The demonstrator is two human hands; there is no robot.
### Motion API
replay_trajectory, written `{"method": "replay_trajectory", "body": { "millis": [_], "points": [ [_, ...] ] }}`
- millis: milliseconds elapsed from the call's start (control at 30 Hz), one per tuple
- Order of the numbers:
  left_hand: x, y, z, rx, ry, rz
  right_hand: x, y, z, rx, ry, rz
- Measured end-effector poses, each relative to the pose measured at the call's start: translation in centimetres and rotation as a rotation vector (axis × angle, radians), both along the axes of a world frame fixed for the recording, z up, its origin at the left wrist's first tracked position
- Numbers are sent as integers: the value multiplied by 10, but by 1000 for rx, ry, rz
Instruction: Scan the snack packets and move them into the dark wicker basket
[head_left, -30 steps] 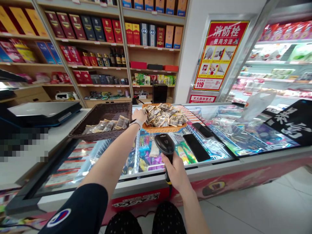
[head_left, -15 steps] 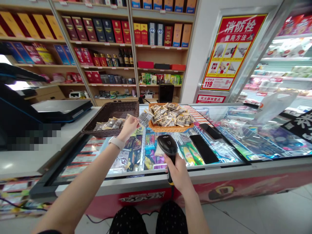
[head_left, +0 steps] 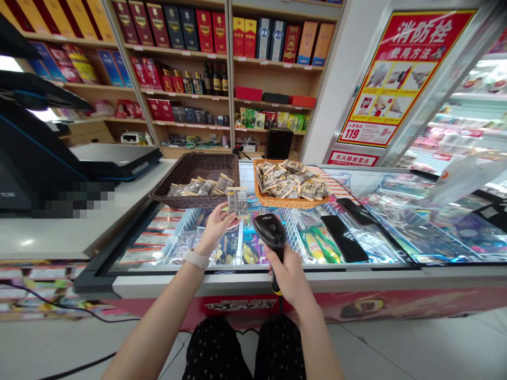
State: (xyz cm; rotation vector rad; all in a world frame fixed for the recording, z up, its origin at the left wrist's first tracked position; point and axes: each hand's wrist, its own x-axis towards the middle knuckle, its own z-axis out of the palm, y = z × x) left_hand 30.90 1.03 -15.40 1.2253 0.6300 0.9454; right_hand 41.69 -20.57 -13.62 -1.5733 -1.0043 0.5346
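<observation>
My left hand [head_left: 219,226] pinches a small clear-and-beige snack packet [head_left: 237,203] by its lower left edge. The packet is upright with its printed back toward me, in front of the gap between two baskets. My right hand [head_left: 288,272] is wrapped around the handle of a black barcode scanner [head_left: 270,230]. The scanner's head sits just right of and below the packet, apart from it. A dark brown wicker basket [head_left: 190,168] at the left holds several packets along its near side. To the right, an orange basket [head_left: 277,201] is heaped with similar packets.
Both baskets rest on the glass top of a chest freezer [head_left: 158,285]. Two phones, one nearer [head_left: 344,238] and one farther [head_left: 356,212], lie on the glass at the right. A scale [head_left: 119,158] stands on the left counter. Stocked shelves [head_left: 186,91] rise behind.
My left hand has drawn the packet back toward me and raised it upright, its printed back now facing me. The scanner stays in my right hand. The view has tilted downward.
</observation>
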Motion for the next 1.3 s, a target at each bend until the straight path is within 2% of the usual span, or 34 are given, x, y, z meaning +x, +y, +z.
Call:
{"method": "replay_trajectory", "body": {
  "millis": [267, 633, 1300],
  "points": [
    [-1, -3, -2, 23, 62, 62, -14, 10, -1, -66, -26, 110],
    [-2, -5, -1, 39, 57, 33, -20, 18, -16, -8, -55, 22],
    [-4, -6, -1, 30, 32, 25, -21, 18, -12, -33, -68, 31]
  ]
}}
